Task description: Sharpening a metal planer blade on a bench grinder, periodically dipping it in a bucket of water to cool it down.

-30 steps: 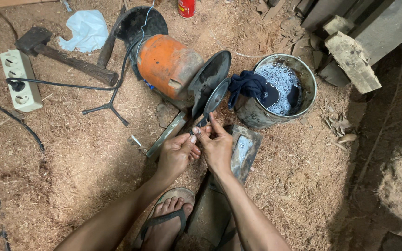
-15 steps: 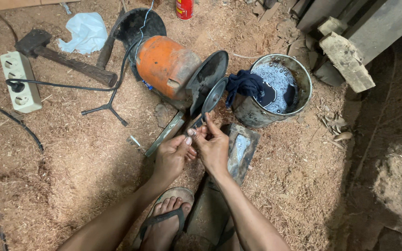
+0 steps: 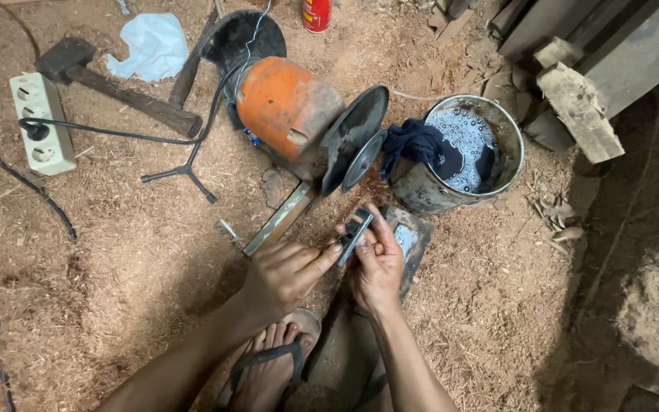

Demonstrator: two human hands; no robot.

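My left hand (image 3: 287, 275) and my right hand (image 3: 377, 263) together hold a small flat dark metal blade (image 3: 355, 235), thumbs and fingertips pinching its two sides. The blade sits just below the grinding disc (image 3: 363, 162) of an orange bench grinder (image 3: 287, 107) that lies on the sawdust floor, and does not touch the disc. A dark rectangular block (image 3: 413, 244) lies under my right hand. My foot in a sandal (image 3: 272, 365) shows below the hands.
A metal bucket (image 3: 511, 164) of foamy water with a dark cloth (image 3: 415, 143) over its rim stands right of the grinder. A hammer (image 3: 120, 90), white power strip (image 3: 41, 122), black cables, a pale cloth (image 3: 152, 46) and a red can (image 3: 316, 14) lie behind. Wood offcuts (image 3: 577, 99) lie right.
My hands have drawn the blade back down from the grinding disc toward me, and the blade now lies flatter between my fingers.
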